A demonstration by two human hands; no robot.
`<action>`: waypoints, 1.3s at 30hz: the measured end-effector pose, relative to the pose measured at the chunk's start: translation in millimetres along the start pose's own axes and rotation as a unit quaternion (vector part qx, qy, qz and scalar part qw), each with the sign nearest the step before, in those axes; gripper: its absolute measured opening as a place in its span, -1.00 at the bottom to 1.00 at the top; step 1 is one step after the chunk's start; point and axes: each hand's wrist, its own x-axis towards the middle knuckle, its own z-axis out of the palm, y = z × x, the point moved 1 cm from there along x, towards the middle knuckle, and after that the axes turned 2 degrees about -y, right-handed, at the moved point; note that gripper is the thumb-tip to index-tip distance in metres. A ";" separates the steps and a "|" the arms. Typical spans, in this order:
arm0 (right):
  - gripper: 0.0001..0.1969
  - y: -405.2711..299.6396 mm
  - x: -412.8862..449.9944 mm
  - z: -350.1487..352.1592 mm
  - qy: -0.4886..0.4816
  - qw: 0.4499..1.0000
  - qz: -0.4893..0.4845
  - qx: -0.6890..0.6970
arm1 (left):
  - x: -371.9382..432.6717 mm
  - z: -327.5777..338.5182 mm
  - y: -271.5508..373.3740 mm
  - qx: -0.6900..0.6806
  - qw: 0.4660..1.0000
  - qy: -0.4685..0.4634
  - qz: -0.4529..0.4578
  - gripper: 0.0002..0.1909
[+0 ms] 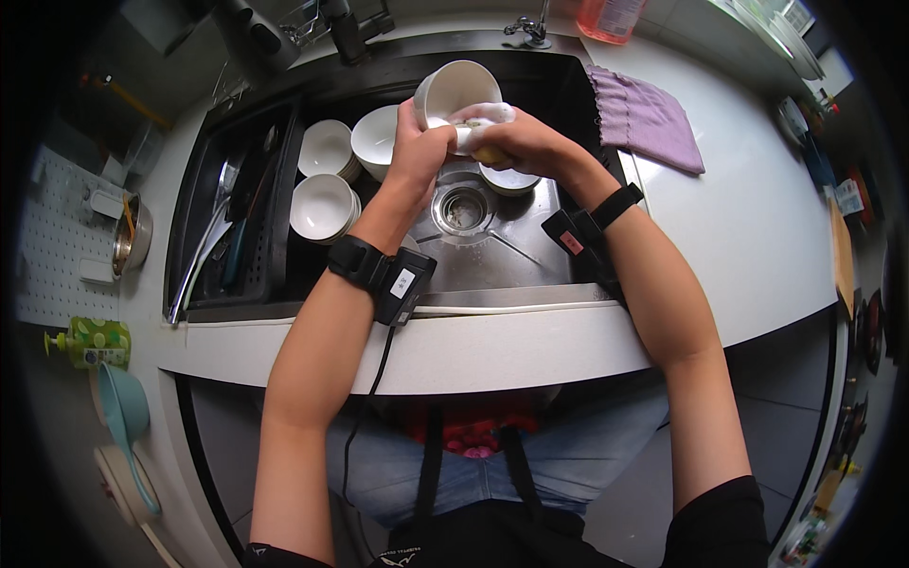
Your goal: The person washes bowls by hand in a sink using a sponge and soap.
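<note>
A white bowl (465, 78) is tilted above the sink (490, 263), its inside turned towards me. My left hand (417, 145) grips its left side near the rim. In my right hand (529, 142) is a yellow sponge (491, 154), pressed at the bowl's lower rim, and white suds cover the fingers. Part of the sponge is hidden by those fingers. Left of the drain (463, 209) stand two stacks of small white bowls (323, 206) and a larger white bowl (374, 135). Another white bowl (510, 181) sits in the basin beneath my right hand.
A black rack (277, 270) with utensils fills the sink's left side. The faucet (344, 32) rises behind. A folded purple cloth (650, 121) lies on the right counter (753, 234), near a bottle of red liquid (611, 18). A cable (383, 362) hangs from the left wrist device.
</note>
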 end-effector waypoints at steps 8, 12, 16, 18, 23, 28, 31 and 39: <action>-0.57 8.2 8.1 -8.0 0.185 0.858 -0.269 -0.397 | 2.0 -2.1 -1.9 0.020 0.997 -0.016 -0.078 -0.45; -0.55 4.9 4.2 -7.0 0.210 0.838 -0.248 -0.438 | -1.0 -2.0 -1.8 -0.054 0.987 -0.037 -0.147 -0.44; -0.59 4.0 5.5 -3.1 0.237 0.812 -0.282 -0.453 | -1.2 -4.5 1.0 -0.066 0.985 -0.060 -0.146 -0.46; -0.62 1.0 4.0 -1.8 0.246 0.755 -0.348 -0.499 | -2.3 -2.2 1.9 -0.070 0.972 -0.088 -0.206 -0.49; -0.65 -11.9 0.1 2.1 0.267 0.716 -0.385 -0.518 | -5.7 0.5 2.2 -0.095 0.969 -0.068 -0.218 -0.48; -0.66 -11.9 -4.4 6.4 0.203 0.734 -0.302 -0.574 | -5.3 -0.6 1.0 -0.123 0.969 -0.049 -0.208 -0.49; -0.63 -3.4 3.4 7.6 0.161 0.750 -0.206 -0.608 | -4.2 1.7 1.9 -0.043 0.984 -0.043 -0.167 -0.53; -0.81 -6.2 -2.7 4.1 0.021 0.995 -0.015 -0.096 | -5.3 0.1 -6.5 0.037 0.991 -0.012 -0.126 -0.48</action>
